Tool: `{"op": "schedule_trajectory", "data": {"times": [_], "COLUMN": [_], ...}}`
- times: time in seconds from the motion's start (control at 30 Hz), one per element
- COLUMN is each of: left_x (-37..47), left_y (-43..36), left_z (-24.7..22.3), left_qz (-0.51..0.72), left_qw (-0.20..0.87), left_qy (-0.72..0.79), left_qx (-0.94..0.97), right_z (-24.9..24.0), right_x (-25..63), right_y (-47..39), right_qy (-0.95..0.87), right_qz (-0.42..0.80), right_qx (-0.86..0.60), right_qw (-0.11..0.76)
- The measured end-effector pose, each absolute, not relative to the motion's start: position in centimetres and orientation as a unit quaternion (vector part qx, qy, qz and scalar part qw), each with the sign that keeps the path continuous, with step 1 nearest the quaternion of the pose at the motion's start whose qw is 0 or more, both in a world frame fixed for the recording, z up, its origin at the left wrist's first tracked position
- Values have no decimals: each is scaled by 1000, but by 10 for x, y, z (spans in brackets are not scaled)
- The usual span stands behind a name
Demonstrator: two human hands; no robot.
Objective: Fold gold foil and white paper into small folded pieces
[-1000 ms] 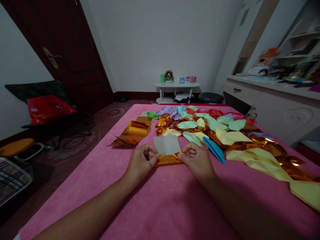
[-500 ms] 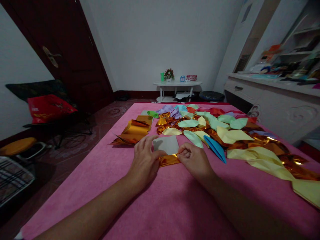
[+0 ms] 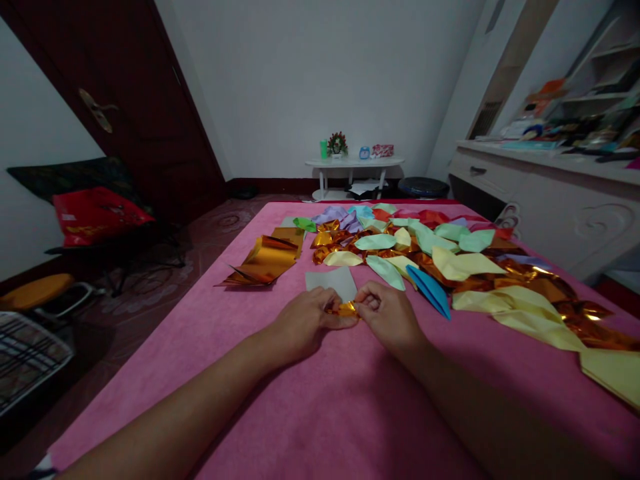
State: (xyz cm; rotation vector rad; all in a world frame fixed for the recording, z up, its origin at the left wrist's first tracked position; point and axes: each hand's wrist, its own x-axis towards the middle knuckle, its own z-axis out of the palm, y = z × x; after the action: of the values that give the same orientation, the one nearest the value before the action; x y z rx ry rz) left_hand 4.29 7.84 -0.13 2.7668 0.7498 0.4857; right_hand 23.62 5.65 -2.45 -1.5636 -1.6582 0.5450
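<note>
A small sheet of gold foil paper (image 3: 349, 309) lies between my two hands, mostly covered by the fingers. My left hand (image 3: 317, 320) is closed on its left part, thumb along the near side. The fingertips of my right hand (image 3: 383, 310) pinch its right end. Just beyond the hands, a pale grey sheet (image 3: 337, 281) rests flat on the pink cloth (image 3: 320, 393). To the left is a stack of curled gold foil sheets (image 3: 273, 260). A folded blue paper (image 3: 429, 291) lies to the right of my right hand.
Pale green, yellow, purple and gold folded papers (image 3: 463, 263) cover the table's far and right parts. A white side table (image 3: 355, 162) stands by the wall, a cabinet (image 3: 545, 193) at right, and a chair with a red bag (image 3: 100, 217) at left.
My left hand has moved right and closed round the gold foil, which now shows much less. More of the grey sheet is uncovered. My right hand keeps its pinch in nearly the same place.
</note>
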Motion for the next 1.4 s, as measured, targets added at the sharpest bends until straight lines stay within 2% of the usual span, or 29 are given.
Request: {"op": "schedule_trajectory", "data": {"times": [0.2,0.3,0.4,0.73,0.8,0.9,0.97,1.07,1.2,1.4], "left_x": [20,18,18,20,22,23,23,24,23,22], "left_y": [82,82,80,67,65,62,61,60,61,63], "left_z": [2,9,13,-2,-2,1,3,5,5,6], "left_qz": [210,199,184,216,207,189,174,160,166,200], "left_qw": [292,332,314,138,119,104,99,101,114,128], "left_qy": [247,270,276,254,247,246,245,238,238,249], "left_qx": [900,882,890,933,939,945,949,953,950,939], "right_z": [-22,-21,-23,-24,-20,-15,-14,-20,-26,-28], "right_x": [236,236,236,236,238,230,215,188,180,215], "right_y": [55,55,55,60,59,47,32,6,-8,11], "right_qy": [-652,-652,-653,-594,-625,-720,-760,-821,-854,-828], "right_qz": [224,225,229,277,230,60,-6,-12,2,-33], "right_qx": [-609,-608,-602,-603,-612,-595,-555,-474,-438,-527], "right_qw": [392,393,400,454,427,352,336,319,281,189]}}
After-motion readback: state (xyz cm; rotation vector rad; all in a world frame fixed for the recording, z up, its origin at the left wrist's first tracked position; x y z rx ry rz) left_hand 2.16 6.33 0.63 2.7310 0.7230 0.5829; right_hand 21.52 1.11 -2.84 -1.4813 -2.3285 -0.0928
